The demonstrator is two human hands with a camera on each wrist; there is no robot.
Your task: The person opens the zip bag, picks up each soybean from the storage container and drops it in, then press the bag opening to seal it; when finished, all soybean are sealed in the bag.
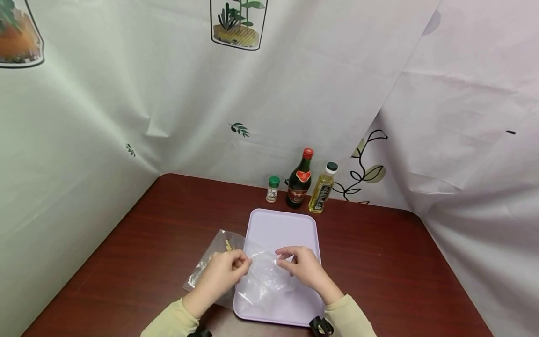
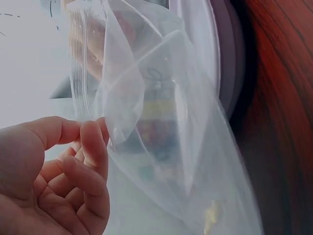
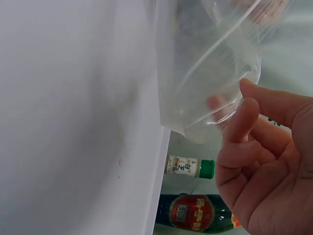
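- The left hand [image 1: 223,269] was at the 9 o'clock edge of a pale purple tray [image 1: 280,229]; its thumb and forefinger pinched the rim of a clear plastic bag [image 1: 262,286], and the other fingers were curled.
- The right hand [image 1: 305,267], at 3 o'clock from the left one, held another part of this rim between thumb and fingers.
- The bag was over the tray, in soft folds; its zip strip [image 2: 80,78] showed near the left fingers.
- At 12 o'clock from the left hand, small yellow pieces [image 1: 228,245] showed through clear plastic.
- On the dark red table [image 1: 379,262], beyond the tray, stood a green-capped shaker [image 1: 272,190] at 12 o'clock, a red-capped dark bottle [image 1: 299,182] between 12 and 1, and a bottle of yellow liquid [image 1: 322,189] at 1 o'clock.
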